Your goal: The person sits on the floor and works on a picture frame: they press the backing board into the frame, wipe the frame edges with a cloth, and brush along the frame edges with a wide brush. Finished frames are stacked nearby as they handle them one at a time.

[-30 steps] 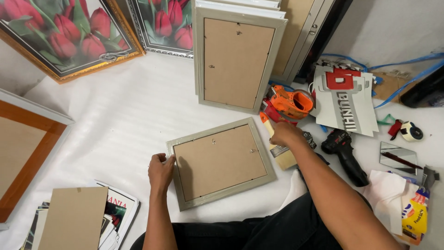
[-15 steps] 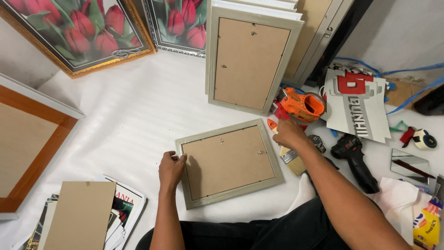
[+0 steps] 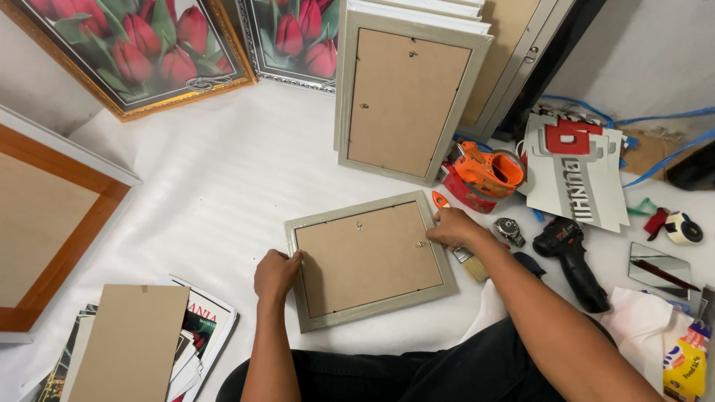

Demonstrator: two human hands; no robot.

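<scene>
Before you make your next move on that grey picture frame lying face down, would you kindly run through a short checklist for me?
1. Left hand grips the left edge of the grey picture frame: ok.
2. Right hand fingertips rest at the frame's right edge, by a small metal tab: ok.
3. Brown backing board sits flat inside the frame: ok.
4. All tabs closed: cannot tell.
5. Frame lies flat on the white sheet: ok.
6. Wooden-handled paintbrush lies close to the frame's right edge: not ok.
</scene>
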